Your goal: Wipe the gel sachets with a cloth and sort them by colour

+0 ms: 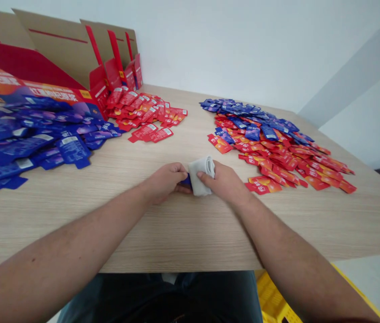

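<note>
In front of me, above the table's near half, my left hand (pixel 166 181) pinches a small blue packet (pixel 186 181), most of it hidden by my fingers and a cloth. Folded into a pad, the light grey cloth (pixel 198 176) is gripped by my right hand (pixel 225 181), its thumb on top. The cloth covers the right end of the blue packet. Right of my hands lies a pile of red packets (pixel 277 161), with blue packets (pixel 253 114) heaped on its far side.
At left, a heap of blue packets (pixel 38 134) lies before red cartons (pixel 85 96) with raised flaps. Red packets (pixel 146 110) spread beside the cartons. A white wall (pixel 243 45) stands behind the table (pixel 183 242). A yellow crate (pixel 270 296) sits below the front edge, right.
</note>
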Motion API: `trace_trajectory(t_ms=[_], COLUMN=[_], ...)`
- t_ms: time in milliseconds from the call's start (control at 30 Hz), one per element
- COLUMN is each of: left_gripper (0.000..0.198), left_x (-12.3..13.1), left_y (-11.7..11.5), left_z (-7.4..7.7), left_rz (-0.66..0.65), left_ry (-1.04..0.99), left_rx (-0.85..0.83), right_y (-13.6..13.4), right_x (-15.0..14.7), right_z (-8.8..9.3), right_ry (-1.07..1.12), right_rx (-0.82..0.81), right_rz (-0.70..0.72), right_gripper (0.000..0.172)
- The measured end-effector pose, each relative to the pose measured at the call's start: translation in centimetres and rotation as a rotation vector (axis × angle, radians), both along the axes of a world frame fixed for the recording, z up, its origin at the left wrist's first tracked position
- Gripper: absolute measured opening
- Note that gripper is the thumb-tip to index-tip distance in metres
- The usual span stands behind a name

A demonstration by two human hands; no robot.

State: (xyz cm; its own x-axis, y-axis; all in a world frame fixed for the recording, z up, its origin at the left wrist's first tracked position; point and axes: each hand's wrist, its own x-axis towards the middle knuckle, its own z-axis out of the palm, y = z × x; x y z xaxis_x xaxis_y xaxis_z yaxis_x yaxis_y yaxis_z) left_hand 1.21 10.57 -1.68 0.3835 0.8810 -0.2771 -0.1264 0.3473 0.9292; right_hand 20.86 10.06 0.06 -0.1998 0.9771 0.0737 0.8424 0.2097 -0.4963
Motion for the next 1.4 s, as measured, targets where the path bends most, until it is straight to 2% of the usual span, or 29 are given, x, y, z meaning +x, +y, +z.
trace_trajectory(t_ms=[133, 200, 267, 333, 500, 600, 700, 867, 900, 967, 1067, 1167, 1267, 1400], left_gripper=[0.012, 0.010, 0.010, 0.010, 0.012, 0.011, 0.012, 0.013, 0.013, 0.014, 0.014, 0.015, 0.015, 0.015], left_x=[-0.1, -0.1, -0.1, -0.1, -0.3, -0.4, -0.3, -0.4, -0.4, -0.4, -0.4, -0.4, -0.4, -0.5], left_y=[-0.1, 0.0, 0.1, 0.1, -0.1, -0.2, -0.2, -0.1, -0.1, -0.1, -0.1, -0.1, -0.1, -0.2], left_z=[0.3, 0.2, -0.1, -0.3, -0.1, 0.0, -0.2, -0.2, -0.2, -0.3, -0.4, -0.3, -0.1, -0.2], left_rz=[0.071, 0.046, 0.014, 0.012, 0.053, 0.015, 0.000, 0.043, 0.040, 0.013, -0.003, 0.048, 0.045, 0.005], left_ry=[0.024, 0.011, 0.000, -0.005, -0.020, -0.024, -0.007, -0.015, -0.021, -0.025, 0.000, 0.008, -0.016, 0.001], left_rx=[-0.034, -0.030, -0.006, 0.018, 0.018, 0.024, 0.056, 0.047, 0.049, 0.055, 0.082, 0.084, 0.055, 0.076], right_y=[0.2, -0.2, -0.5, -0.3, 0.5, 0.0, -0.1, 0.7, 0.6, 0.2, 0.1, 0.7, 0.8, 0.1], right_x=[1.0, 0.5, -0.2, -0.2, 1.2, 0.7, 0.3, 1.4, 1.4, 0.9, 0.3, 1.0, 1.6, 0.6], right_z=[0.2, 0.1, -0.2, -0.3, 0.0, 0.2, 0.0, -0.1, 0.0, 0.0, -0.2, -0.3, -0.1, 0.1], right_ry=[0.028, 0.056, 0.048, 0.012, 0.005, 0.047, 0.015, -0.022, -0.001, 0.037, 0.006, -0.050, -0.020, 0.019], right_rx=[0.017, 0.043, 0.027, -0.006, 0.011, 0.051, 0.017, 0.052, 0.071, 0.090, 0.044, 0.017, 0.070, 0.061], right_rz=[-0.125, -0.071, 0.040, 0.071, -0.143, -0.035, 0.062, -0.152, -0.145, -0.042, 0.084, -0.042, -0.163, 0.034], right_gripper=[0.032, 0.035, 0.036, 0.033, 0.032, 0.031, 0.029, 0.030, 0.030, 0.028, 0.027, 0.030, 0.031, 0.030])
